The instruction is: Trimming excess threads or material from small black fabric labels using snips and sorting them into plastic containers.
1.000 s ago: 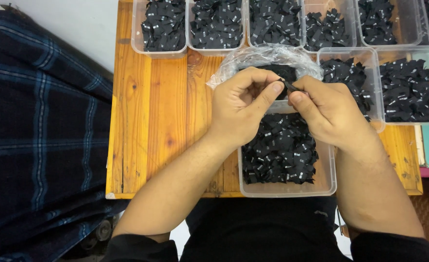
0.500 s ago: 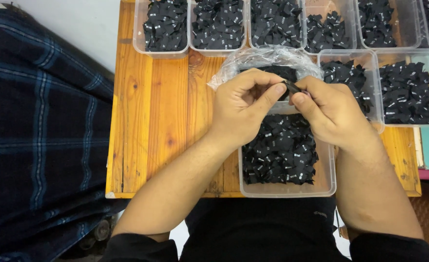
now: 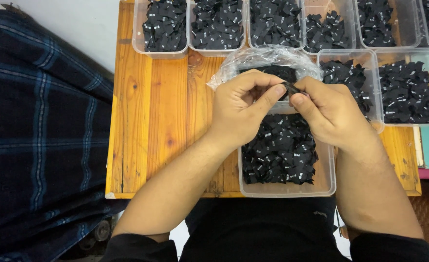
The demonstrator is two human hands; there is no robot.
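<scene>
Nothing much moves since before: both hands, left hand [image 3: 239, 109] and right hand [image 3: 333, 114], still pinch one small black label [image 3: 290, 88] between them, above the clear tub [image 3: 321, 184] of labels, sorting it.

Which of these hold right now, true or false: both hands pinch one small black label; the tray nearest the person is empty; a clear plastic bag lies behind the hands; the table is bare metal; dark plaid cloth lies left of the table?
1. Both hands pinch one small black label. True: the left hand and right hand meet on the black label.
2. The nearest tray is empty. False: the clear plastic tray holds a heap of black labels.
3. A clear plastic bag lies behind the hands. True: the clear plastic bag.
4. The table is bare metal. False: the wooden table is orange planks.
5. Dark plaid cloth lies left of the table. True: the plaid cloth.
</scene>
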